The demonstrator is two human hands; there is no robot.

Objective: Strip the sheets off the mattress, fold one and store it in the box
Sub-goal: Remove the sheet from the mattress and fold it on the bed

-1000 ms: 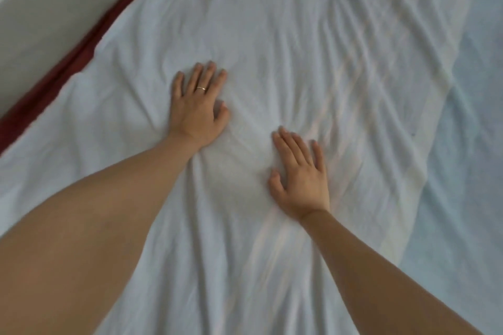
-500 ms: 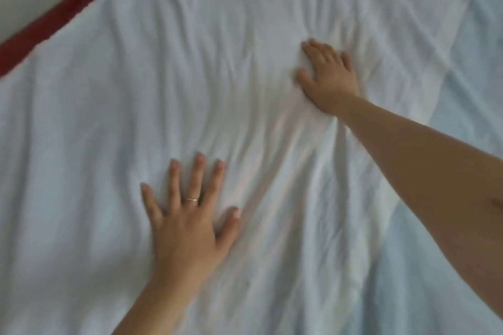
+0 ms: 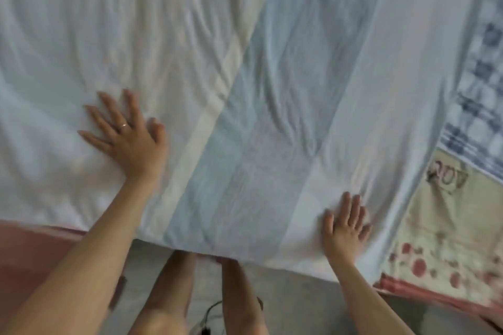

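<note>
A bedroom in a home.
White sheet [image 3: 114, 43] lay spread over a mattress [image 3: 446, 239] with floral and checked covers, beside a grey floor [image 3: 304, 304].

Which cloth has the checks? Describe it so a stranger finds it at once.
Start from the white sheet that covers most of the bed, and go to the bed's right edge. There, beyond the right hand, the checked cloth shows from under the sheet. It alone has dark blue and white squares; the cloth just nearer is cream with red spots.
</note>
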